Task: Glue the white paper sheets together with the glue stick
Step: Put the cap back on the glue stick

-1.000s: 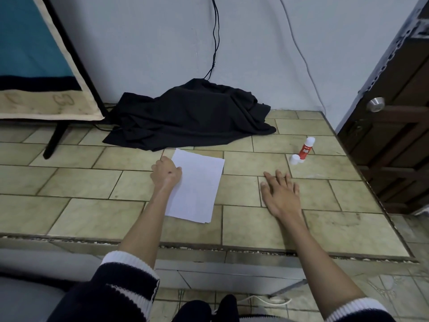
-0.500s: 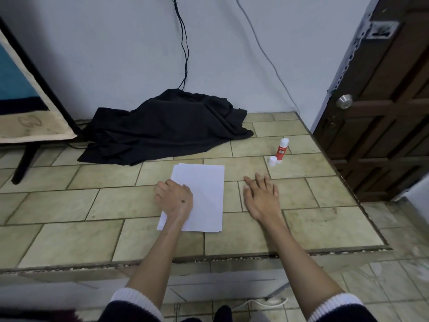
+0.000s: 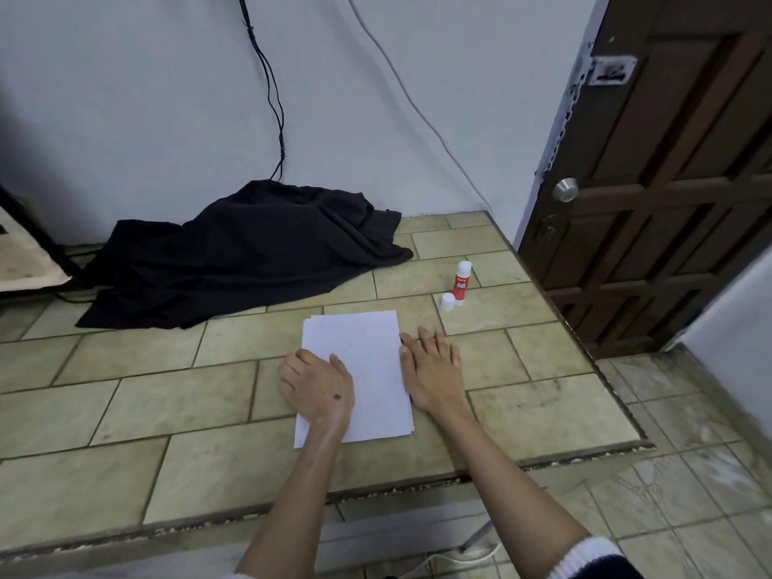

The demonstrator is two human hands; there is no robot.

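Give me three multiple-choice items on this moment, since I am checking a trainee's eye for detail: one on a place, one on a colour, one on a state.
1. Where does the glue stick stand?
A. on the paper sheets
B. on the tiled counter, beyond the right hand
C. on the black cloth

2. What colour is the glue stick's body?
A. red
B. blue
C. green

3. How is the glue stick now?
A. lying flat, capped
B. held in a hand
C. upright, with its cap off beside it

Answers:
1 B: it stands on the tiled counter, past the right hand and clear of the paper sheets and the black cloth.
2 A: its label is red, with white ends.
3 C: the white cap sits beside its base, and neither the right hand nor the left hand holds it.
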